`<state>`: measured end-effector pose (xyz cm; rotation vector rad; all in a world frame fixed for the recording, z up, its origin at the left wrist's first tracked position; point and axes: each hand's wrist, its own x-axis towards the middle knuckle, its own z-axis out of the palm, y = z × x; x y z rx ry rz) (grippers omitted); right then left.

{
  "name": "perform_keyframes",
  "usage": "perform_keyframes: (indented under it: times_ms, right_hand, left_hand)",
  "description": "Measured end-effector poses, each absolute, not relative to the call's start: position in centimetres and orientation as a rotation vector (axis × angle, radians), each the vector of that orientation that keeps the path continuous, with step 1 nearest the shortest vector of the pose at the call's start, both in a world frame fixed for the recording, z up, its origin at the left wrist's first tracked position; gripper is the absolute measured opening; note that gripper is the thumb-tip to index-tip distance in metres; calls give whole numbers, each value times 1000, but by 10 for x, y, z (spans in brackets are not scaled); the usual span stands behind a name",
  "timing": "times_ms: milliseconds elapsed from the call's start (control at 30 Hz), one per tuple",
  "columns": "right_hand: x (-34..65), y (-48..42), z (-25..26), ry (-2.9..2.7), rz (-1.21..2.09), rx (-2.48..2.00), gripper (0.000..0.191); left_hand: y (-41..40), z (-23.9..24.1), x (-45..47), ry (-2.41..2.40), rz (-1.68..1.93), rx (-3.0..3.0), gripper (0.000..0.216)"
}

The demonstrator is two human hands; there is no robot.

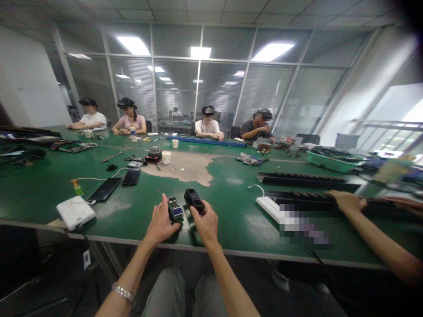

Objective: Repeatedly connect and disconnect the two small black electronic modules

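Note:
Near the front edge of the green table, my left hand (162,221) grips a small green circuit board (175,210) by its side, thumb at its lower end. The board carries a small blue-lit display and several parts. Just to the right, my right hand (206,220) is closed round a black rectangular plastic case (194,200), tilted with its far end up. A narrow gap separates board and case. The case's lower end is hidden by my fingers.
A white power bank (75,212) and dark phones (105,189) lie left. A white strip-shaped device (271,209) lies right, near a neighbour's hand (346,201) on black rails (304,178). Ahead are paper cups (166,157) and a green basket (333,162). Several people sit opposite.

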<state>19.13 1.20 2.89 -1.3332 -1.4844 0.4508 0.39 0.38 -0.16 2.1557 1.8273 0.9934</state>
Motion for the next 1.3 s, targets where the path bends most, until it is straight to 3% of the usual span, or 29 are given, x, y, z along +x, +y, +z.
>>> perform_keyframes:
  times_ms: [233,567,767,933,1300]
  right_hand:
    - [160,2,53,-1525,548,-1186,41]
    - [139,-7,53,-1667,372,-1284,32]
    - [132,-13,51,-1711,307,-1415,45]
    - [135,-18,39,-1783,284,-1482,61]
    - [136,-17,39,-1795,320,-1524,62]
  left_hand:
    - [6,-9,0,1804,1077,2174,121]
    - [6,-12,-1,1750,1190,2128,112]
    - [6,-12,-2,1755,1189,2132,94]
    - [2,-8,-1,1710,1164,2146,93]
    - [4,-9,1,1770,1148,2138,92]
